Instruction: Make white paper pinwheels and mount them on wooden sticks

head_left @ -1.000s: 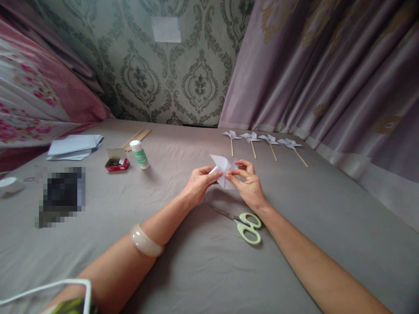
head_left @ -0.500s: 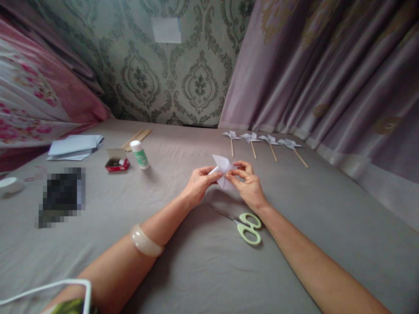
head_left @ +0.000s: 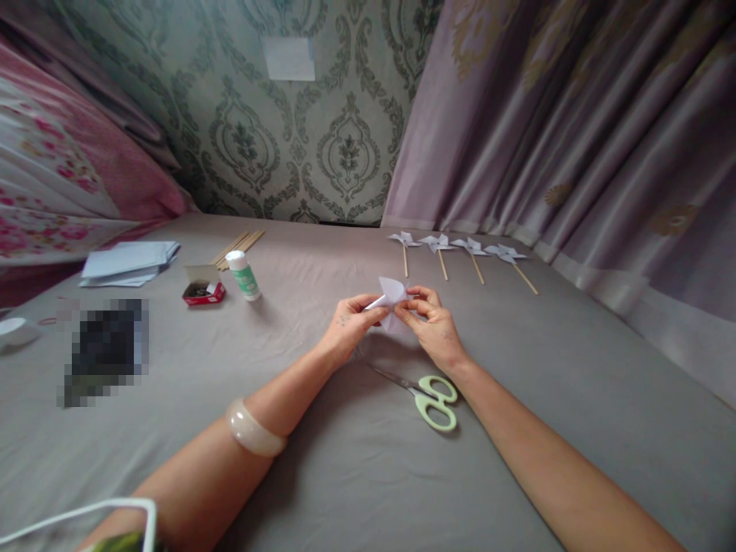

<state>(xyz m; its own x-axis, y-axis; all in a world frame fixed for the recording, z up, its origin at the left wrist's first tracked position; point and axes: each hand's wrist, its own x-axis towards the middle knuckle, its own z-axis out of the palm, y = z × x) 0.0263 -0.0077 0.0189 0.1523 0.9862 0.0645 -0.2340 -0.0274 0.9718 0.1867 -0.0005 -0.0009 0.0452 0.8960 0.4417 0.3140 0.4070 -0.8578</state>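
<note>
A white paper pinwheel (head_left: 392,290), partly folded, is held up between both hands over the grey cloth. My left hand (head_left: 352,326) pinches its left side, the thumb near the centre. On the other side my right hand (head_left: 432,322) grips the paper, thumb and fingertips close to the middle. Fingers cover much of the pinwheel's centre, so I cannot tell whether a pin is there. Just below the hands lie scissors (head_left: 428,399) with pale green handles, blades pointing left.
Several finished pinwheels on sticks (head_left: 441,245) lie in a row at the back right. Farther left are a glue stick (head_left: 244,277), a red box of small metal pieces (head_left: 204,291), wooden sticks (head_left: 244,244), a paper stack (head_left: 126,262) and a white tape roll (head_left: 17,331).
A paper blade of the pinwheel has been drawn in toward the centre, and less of the lower paper shows. Both hands stay in nearly the same place; the view has shifted slightly.
</note>
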